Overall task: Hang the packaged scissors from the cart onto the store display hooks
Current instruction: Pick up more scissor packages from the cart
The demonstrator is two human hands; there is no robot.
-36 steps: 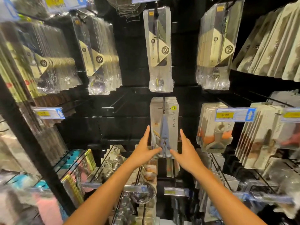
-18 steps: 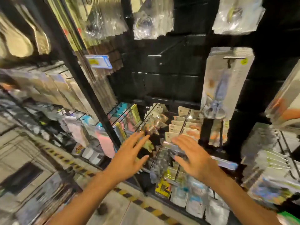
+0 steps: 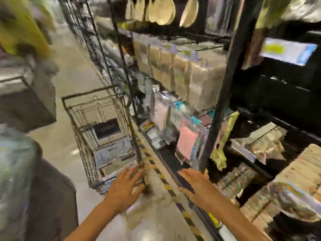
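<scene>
The picture is heavily blurred by motion. A black wire cart (image 3: 81,101) stands on the aisle floor left of the shelving, with a stack of flat packages (image 3: 111,153) in its bottom; I cannot make out the scissors in them. My left hand (image 3: 126,186) reaches over the cart's near right corner, fingers spread and holding nothing. My right hand (image 3: 195,184) hovers empty to the right, above the shelf base, fingers straight. The display hooks with the hung scissors are out of view.
Black shelving (image 3: 217,105) full of packaged goods runs along the right, with a yellow-black striped strip (image 3: 163,180) at its foot. Dark boxes and wrapped goods (image 3: 26,105) crowd the left side. Pale floor (image 3: 73,70) stretches down the aisle beyond the cart.
My view swung down and left from the hook display to the cart. Both hands left the hung scissors pack and dropped empty toward the cart.
</scene>
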